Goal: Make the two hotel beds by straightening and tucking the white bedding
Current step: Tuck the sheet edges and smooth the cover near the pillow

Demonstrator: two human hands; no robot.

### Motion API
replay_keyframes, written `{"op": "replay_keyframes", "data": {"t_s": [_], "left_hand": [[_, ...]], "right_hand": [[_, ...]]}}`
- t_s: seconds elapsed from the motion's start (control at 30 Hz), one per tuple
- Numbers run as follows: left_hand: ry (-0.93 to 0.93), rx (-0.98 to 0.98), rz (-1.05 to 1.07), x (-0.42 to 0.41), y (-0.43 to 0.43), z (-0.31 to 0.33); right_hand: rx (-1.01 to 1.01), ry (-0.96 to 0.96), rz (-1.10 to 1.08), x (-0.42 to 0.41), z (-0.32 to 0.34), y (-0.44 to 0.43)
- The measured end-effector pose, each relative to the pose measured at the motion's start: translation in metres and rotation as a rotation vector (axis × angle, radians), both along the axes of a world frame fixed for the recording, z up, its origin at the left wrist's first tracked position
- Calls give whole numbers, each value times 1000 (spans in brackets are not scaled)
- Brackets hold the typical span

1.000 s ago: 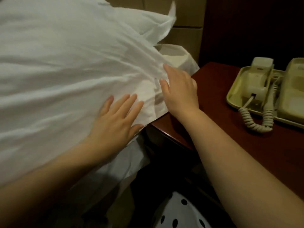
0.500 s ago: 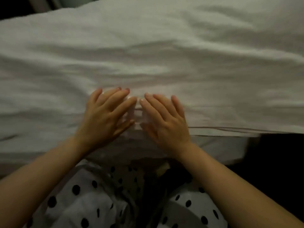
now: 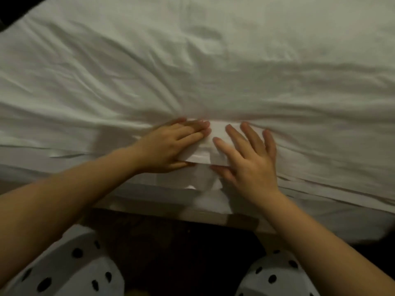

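- The white bedding [image 3: 213,60] lies spread across the bed and fills most of the view. Its near hem hangs over the mattress side [image 3: 149,199], and creases fan out from where both hands press.
- The left hand [image 3: 177,144] lies flat with its fingers straight and close together, and the right hand [image 3: 250,161] lies flat with its fingers spread. Neither grip pinches any cloth (the palms only bear down).
- Flat palms can drag the top layer instead of smoothing it. The creases running toward the hands suggest cloth is gathering there, and a harder push could bunch it further.
- The small folded flap [image 3: 213,144] between the hands is held by pressure alone, so it may spring open or slide once a hand lifts.
- The loose hem layers [image 3: 320,189] to the right look untucked. Tucking at the middle first could pull them askew and leave a slanted edge.
- The light is dim, so fine wrinkles far across the bed could go unnoticed.
- The polka-dot garment [image 3: 64,272] sits close to the bed edge and might brush the hanging hem out again.
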State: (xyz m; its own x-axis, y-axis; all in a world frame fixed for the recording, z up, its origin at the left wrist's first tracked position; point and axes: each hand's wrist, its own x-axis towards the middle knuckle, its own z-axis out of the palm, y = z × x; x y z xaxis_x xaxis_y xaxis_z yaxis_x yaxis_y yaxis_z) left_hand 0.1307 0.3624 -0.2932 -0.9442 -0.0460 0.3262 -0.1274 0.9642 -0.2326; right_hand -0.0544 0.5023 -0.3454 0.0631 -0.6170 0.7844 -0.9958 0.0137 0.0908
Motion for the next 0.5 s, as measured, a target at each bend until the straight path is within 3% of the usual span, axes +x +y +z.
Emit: {"op": "replay_keyframes", "data": {"t_s": [0.17,0.3,0.4,0.5], "left_hand": [[178,165,-226,0,-17,-7],[297,363,-305,0,-21,-1],[276,446,-283,1,-23,3],[348,513,-186,4,-22,-3]], "right_hand": [[24,-106,58,7,13,5],[35,-228,-42,21,37,12],[-34,-158,-79,33,36,13],[35,10,4,40,18,17]]}}
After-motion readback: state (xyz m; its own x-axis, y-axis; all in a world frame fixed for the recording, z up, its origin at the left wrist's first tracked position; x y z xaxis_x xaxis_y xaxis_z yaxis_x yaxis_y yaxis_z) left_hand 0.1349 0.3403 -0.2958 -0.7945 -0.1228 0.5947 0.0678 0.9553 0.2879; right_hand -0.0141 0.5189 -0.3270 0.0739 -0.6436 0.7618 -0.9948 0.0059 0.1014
